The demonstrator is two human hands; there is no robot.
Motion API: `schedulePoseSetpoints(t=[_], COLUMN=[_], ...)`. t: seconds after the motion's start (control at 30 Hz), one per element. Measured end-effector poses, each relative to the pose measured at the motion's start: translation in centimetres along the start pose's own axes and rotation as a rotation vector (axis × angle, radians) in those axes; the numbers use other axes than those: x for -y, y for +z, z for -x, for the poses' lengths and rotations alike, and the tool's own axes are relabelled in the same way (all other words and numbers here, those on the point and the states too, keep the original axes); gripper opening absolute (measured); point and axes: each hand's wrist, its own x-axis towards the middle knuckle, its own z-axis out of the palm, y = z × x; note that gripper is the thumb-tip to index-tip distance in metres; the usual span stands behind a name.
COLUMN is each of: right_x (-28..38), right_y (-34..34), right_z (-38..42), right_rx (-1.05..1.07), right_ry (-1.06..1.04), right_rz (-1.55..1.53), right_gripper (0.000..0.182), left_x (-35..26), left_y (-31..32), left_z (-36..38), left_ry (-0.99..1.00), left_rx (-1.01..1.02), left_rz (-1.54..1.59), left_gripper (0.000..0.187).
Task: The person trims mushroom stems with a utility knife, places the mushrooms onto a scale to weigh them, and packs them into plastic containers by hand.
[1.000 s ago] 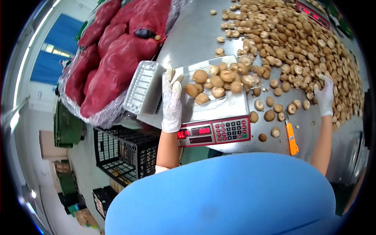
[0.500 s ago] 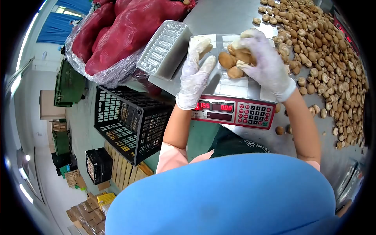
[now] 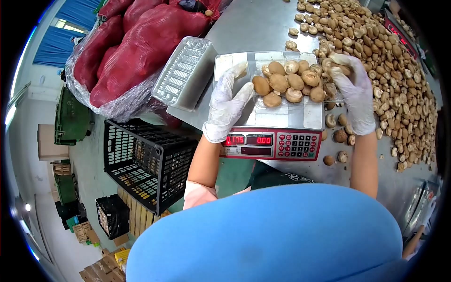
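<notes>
Brown mushrooms fill a clear plastic tray on the plate of a red digital scale, whose left display appears to read 0.175. My left hand, in a white glove, rests at the tray's left end, thumb and fingers apart, holding nothing. My right hand, gloved too, is past the tray's right end beside the mushroom pile. Its fingers are closed around a mushroom. Left of the scale stands a stack of clear trays.
Red mesh sacks lie in plastic film at the upper left. Below them is a black crate beside the metal table. A second scale stands at the far right. Part of another person's arm shows at the lower right.
My right hand has moved right, from over the tray to the pile. More mushrooms are visible in the tray, and the reading has risen from about 155 to 175. My left hand remains at the tray's left end.
</notes>
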Motion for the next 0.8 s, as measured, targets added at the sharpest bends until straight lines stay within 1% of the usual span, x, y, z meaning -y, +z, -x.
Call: schedulePoseSetpoints(t=[0.03,0.07,0.1,0.17,0.23,0.3,0.33,0.37,0.4,0.43,0.5,0.57,0.6,0.63,0.67,0.7,0.73,0.77,0.8], right_x=[0.1,0.1,0.0,0.0,-0.1,-1.8,-2.1,-1.9,-3.2,-4.7,-5.6,-1.8,-3.4,-0.7,-0.8,-1.1,-1.4,-1.0,-0.3], right_y=[-0.9,-1.6,-2.6,-3.2,-4.1,-5.2,-5.4,-5.5,-6.1,-6.6,-7.1,-5.6,-6.6,-5.7,-5.6,-5.5,-5.4,-5.1,-4.9], right_z=[0.5,1.1,1.9,3.1,4.3,5.2,5.4,5.9,6.3,6.5,6.8,6.0,6.5,6.1,6.0,5.8,5.5,5.2,4.8], right_rx=[-0.012,-0.043,-0.025,-0.153,-0.211,-0.218,-0.224,-0.288,-0.29,-0.287,-0.288,-0.352,-0.187,-0.214,-0.191,-0.167,-0.143,-0.113,-0.087], right_ry=[0.026,0.061,0.154,0.234,0.293,0.246,0.223,0.427,0.428,0.315,0.202,0.503,0.296,0.42,0.333,0.292,0.253,0.259,0.29], right_rz=[0.015,0.02,-0.013,0.054,0.054,0.2,0.273,0.055,0.053,0.112,0.174,-0.004,0.219,0.167,0.163,0.146,0.129,0.092,0.073], right_gripper=[0.026,0.026,0.028,0.029,0.03,0.033,0.035,0.038,0.038,0.038,0.038,0.041,0.04,0.039,0.038,0.038,0.037,0.037,0.034], left_x=[-0.4,-0.7,-1.0,-1.5,-1.1,-0.7,-0.9,-1.1,-1.3,-1.6,-2.6,-3.2,-3.2,-3.6,-2.7,-1.6,-1.9,-2.1,-2.0], left_y=[-0.2,-0.5,-0.8,-1.2,-1.1,-1.1,-0.8,-0.8,-0.7,-0.6,-0.3,0.1,0.0,0.0,0.2,0.4,0.3,0.1,-0.1], left_z=[-0.3,-0.4,-0.5,-0.9,-0.9,-1.0,-1.0,-1.0,-1.0,-1.0,-1.1,-1.2,-1.6,-1.6,-1.5,-1.5,-1.5,-1.5,-1.5], left_ry=[0.034,0.018,0.0,0.033,0.005,0.105,0.108,0.107,0.1,0.095,0.104,0.063,0.076,0.054,0.128,0.205,0.218,0.229,0.282], left_rx=[-0.006,0.017,0.035,0.052,0.024,0.029,0.025,0.026,0.066,0.107,0.111,0.148,0.203,0.251,0.236,0.22,0.237,0.253,0.267], left_rz=[-0.029,0.005,0.037,0.002,0.026,-0.048,-0.044,-0.046,-0.063,-0.08,-0.109,-0.172,-0.243,-0.303,-0.346,-0.386,-0.413,-0.444,-0.457], left_gripper=[0.051,0.052,0.053,0.053,0.051,0.048,0.048,0.048,0.05,0.052,0.053,0.053,0.053,0.054,0.055,0.056,0.057,0.059,0.06])
